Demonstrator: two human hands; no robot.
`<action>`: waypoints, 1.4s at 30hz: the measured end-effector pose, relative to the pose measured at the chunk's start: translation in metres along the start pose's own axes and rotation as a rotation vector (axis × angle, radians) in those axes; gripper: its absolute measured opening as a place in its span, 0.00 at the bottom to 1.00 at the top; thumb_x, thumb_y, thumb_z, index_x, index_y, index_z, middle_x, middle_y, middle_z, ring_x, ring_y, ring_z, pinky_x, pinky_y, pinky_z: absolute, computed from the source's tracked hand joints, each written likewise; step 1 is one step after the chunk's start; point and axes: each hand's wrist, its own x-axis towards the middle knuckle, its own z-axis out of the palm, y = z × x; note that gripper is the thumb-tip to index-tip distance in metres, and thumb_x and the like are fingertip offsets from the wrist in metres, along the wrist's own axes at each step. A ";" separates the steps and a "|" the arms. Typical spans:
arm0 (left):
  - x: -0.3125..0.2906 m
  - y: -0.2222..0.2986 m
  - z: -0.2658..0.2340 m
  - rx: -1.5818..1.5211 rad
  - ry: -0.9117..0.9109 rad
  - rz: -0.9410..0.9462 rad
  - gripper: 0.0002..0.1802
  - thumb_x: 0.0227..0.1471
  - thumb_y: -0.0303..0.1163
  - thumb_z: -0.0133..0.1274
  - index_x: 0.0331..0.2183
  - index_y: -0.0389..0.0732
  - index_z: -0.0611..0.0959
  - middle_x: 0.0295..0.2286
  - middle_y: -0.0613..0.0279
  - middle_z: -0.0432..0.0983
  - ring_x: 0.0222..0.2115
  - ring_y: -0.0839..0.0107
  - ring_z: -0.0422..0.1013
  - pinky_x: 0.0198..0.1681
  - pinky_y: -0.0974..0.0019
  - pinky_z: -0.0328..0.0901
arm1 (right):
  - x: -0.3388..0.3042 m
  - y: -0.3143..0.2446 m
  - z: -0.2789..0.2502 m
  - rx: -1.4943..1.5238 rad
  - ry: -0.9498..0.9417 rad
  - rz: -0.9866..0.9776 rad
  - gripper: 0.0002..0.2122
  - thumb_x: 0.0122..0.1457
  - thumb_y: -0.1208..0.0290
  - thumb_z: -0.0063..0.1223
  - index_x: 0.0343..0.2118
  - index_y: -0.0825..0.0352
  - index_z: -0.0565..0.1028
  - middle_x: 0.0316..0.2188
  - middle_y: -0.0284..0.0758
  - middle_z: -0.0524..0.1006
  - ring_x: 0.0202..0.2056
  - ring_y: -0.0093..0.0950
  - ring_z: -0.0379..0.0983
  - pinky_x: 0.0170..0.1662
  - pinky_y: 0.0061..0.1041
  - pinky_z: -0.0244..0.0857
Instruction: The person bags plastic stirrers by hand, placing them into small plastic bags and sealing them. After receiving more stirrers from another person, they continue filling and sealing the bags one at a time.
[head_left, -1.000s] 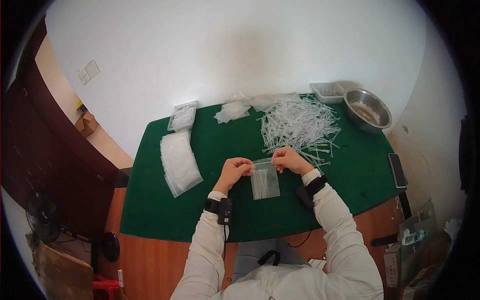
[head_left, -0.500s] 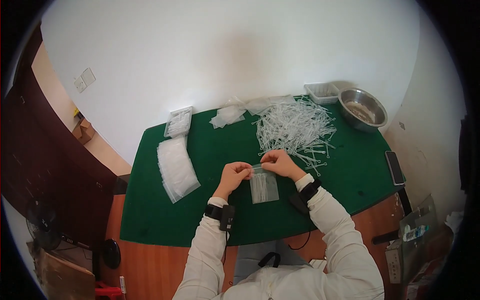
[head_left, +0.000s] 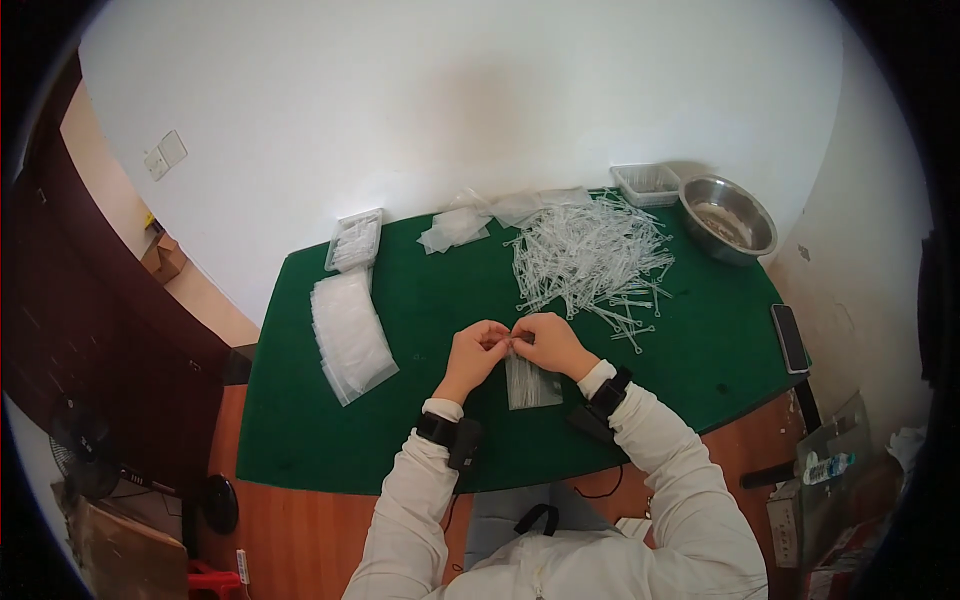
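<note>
Near the middle front of the green table, a small clear zip bag (head_left: 535, 385) hangs or lies below my two hands, with several thin white sticks inside it. My left hand (head_left: 477, 352) is closed on the upper left part of the bag. Fingertips almost touching it, my right hand (head_left: 549, 344) pinches the bag's top edge. The fingers hide most of that edge. Beyond my right hand spreads a big loose heap of clear plastic sticks with ringed ends (head_left: 590, 255). To the left lies a fanned stack of clear zip bags (head_left: 352, 335).
A white tray (head_left: 355, 240) with filled bags stands at the back left. Loose clear bags (head_left: 455, 230) lie along the back edge. Toward the back right are another clear tray (head_left: 645, 184) and a steel bowl (head_left: 728, 220). A phone (head_left: 789, 338) lies at the right edge.
My right hand has slid left along the bag's top edge until it meets my left hand. The left hand has shifted slightly right.
</note>
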 end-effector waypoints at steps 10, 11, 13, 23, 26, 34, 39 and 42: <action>0.002 -0.002 -0.004 0.206 -0.024 0.023 0.04 0.41 0.24 0.53 0.24 0.34 0.77 0.19 0.65 0.73 0.20 0.82 0.68 0.24 0.78 0.63 | 0.002 0.001 -0.002 -0.058 -0.013 -0.076 0.06 0.40 0.72 0.52 0.20 0.68 0.73 0.17 0.37 0.72 0.20 0.30 0.69 0.24 0.24 0.62; 0.002 -0.002 -0.005 0.181 -0.026 0.020 0.04 0.41 0.24 0.53 0.23 0.34 0.77 0.19 0.66 0.73 0.20 0.82 0.68 0.24 0.78 0.63 | 0.001 0.002 -0.002 -0.058 -0.015 -0.076 0.06 0.40 0.72 0.52 0.20 0.68 0.73 0.17 0.37 0.72 0.20 0.30 0.69 0.24 0.24 0.62; 0.002 -0.003 -0.006 0.167 -0.046 0.008 0.04 0.41 0.24 0.52 0.24 0.34 0.77 0.19 0.65 0.73 0.21 0.81 0.69 0.25 0.78 0.64 | 0.000 0.005 0.000 0.068 -0.044 -0.012 0.05 0.41 0.73 0.52 0.20 0.70 0.73 0.16 0.35 0.71 0.19 0.25 0.68 0.24 0.21 0.61; 0.002 -0.001 -0.012 0.056 -0.109 -0.047 0.03 0.43 0.22 0.50 0.25 0.33 0.76 0.21 0.65 0.73 0.22 0.79 0.69 0.27 0.77 0.65 | 0.002 0.016 -0.002 0.302 -0.143 0.092 0.05 0.42 0.75 0.50 0.22 0.72 0.73 0.16 0.30 0.71 0.19 0.16 0.65 0.24 0.17 0.60; 0.003 -0.001 -0.014 0.022 -0.099 -0.064 0.03 0.43 0.22 0.50 0.25 0.33 0.76 0.21 0.64 0.73 0.22 0.79 0.69 0.27 0.77 0.65 | 0.003 0.019 -0.004 0.315 -0.172 0.110 0.06 0.43 0.75 0.50 0.23 0.72 0.74 0.16 0.30 0.72 0.19 0.16 0.65 0.24 0.17 0.60; 0.004 -0.002 -0.017 0.005 -0.084 -0.079 0.03 0.43 0.22 0.50 0.25 0.33 0.76 0.21 0.64 0.73 0.22 0.79 0.69 0.27 0.77 0.65 | 0.005 0.023 -0.008 0.272 -0.154 0.090 0.07 0.41 0.73 0.51 0.22 0.71 0.74 0.15 0.34 0.72 0.18 0.19 0.66 0.23 0.19 0.60; 0.005 -0.003 -0.020 -0.001 -0.075 -0.076 0.03 0.43 0.22 0.51 0.25 0.33 0.76 0.21 0.63 0.73 0.22 0.78 0.69 0.27 0.77 0.65 | 0.006 0.027 -0.012 0.294 -0.175 0.129 0.07 0.41 0.73 0.51 0.23 0.71 0.75 0.15 0.34 0.73 0.18 0.19 0.66 0.24 0.19 0.60; 0.004 -0.004 -0.022 -0.014 -0.066 -0.084 0.03 0.43 0.23 0.51 0.25 0.33 0.76 0.21 0.63 0.73 0.22 0.78 0.69 0.26 0.77 0.65 | 0.007 0.025 -0.018 0.306 -0.202 0.142 0.07 0.41 0.73 0.51 0.23 0.70 0.75 0.16 0.33 0.73 0.19 0.19 0.66 0.24 0.18 0.61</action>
